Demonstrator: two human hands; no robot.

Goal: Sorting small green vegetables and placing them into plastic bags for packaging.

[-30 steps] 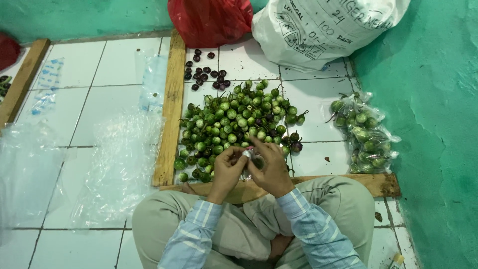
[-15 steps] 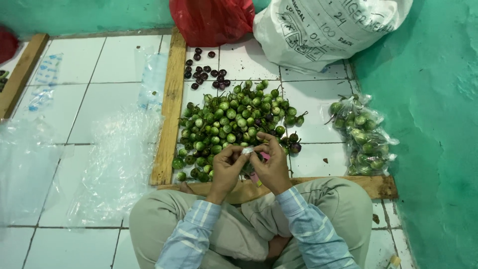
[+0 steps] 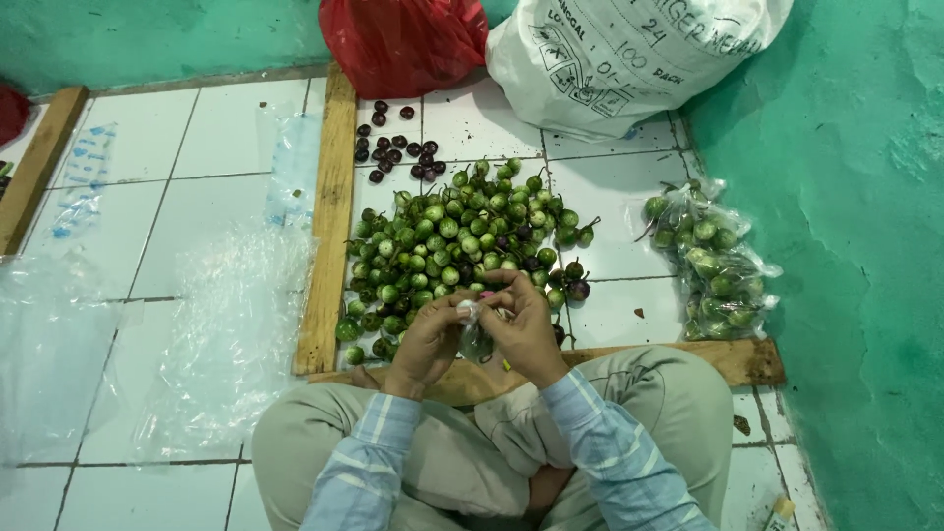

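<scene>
Hands meet over the wooden board: the left hand and right hand pinch shut on a small clear bag of little green fruits; a weak pinch could let it slip and spill. Close behind sits the green fruit pile; packed bags lie right, plastic sheets left.

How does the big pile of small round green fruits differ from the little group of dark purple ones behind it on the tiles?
The heap of green round fruits is large and stacked thick; the dark purple round fruits are few and lie scattered in one layer. The green heap lies just in front of both hands, left hand and right hand; the purple ones lie farther off, by the red plastic bag. Both are small, round, and loose on the white tiled floor.
</scene>
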